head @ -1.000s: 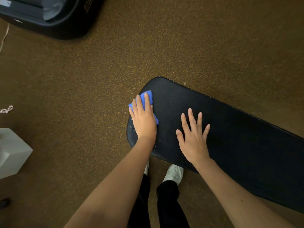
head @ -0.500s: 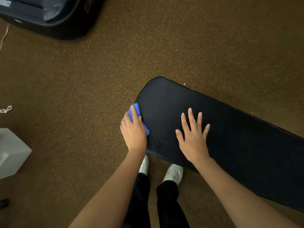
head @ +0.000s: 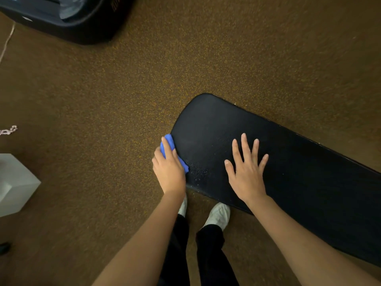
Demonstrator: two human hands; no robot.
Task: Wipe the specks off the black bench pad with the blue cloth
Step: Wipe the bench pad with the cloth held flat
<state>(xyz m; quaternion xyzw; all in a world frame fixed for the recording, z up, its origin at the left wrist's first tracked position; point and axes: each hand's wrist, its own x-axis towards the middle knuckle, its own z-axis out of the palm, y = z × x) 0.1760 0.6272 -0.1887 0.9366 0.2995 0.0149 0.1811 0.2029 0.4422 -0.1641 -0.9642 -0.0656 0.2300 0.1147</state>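
A white box (head: 14, 182) sits at the far left edge of the speckled brown floor (head: 103, 100), with a small metal chain (head: 8, 130) lying just above it and a dark machine base (head: 68, 15) in the top left corner. Nearer the centre, the left hand (head: 169, 172) presses a folded blue cloth (head: 168, 145) against the rounded left edge of the black bench pad (head: 299, 182), its fingers (head: 167, 146) laid over the cloth and bent round the rim. Pale specks (head: 201, 173) dot the pad just right of the cloth. Further right, the right hand (head: 247, 174) lies flat on the pad, fingers (head: 244, 145) spread and straight, gripping nothing. Two white shoes (head: 218, 214) and black trouser legs (head: 210, 254) stand below the pad's near edge.
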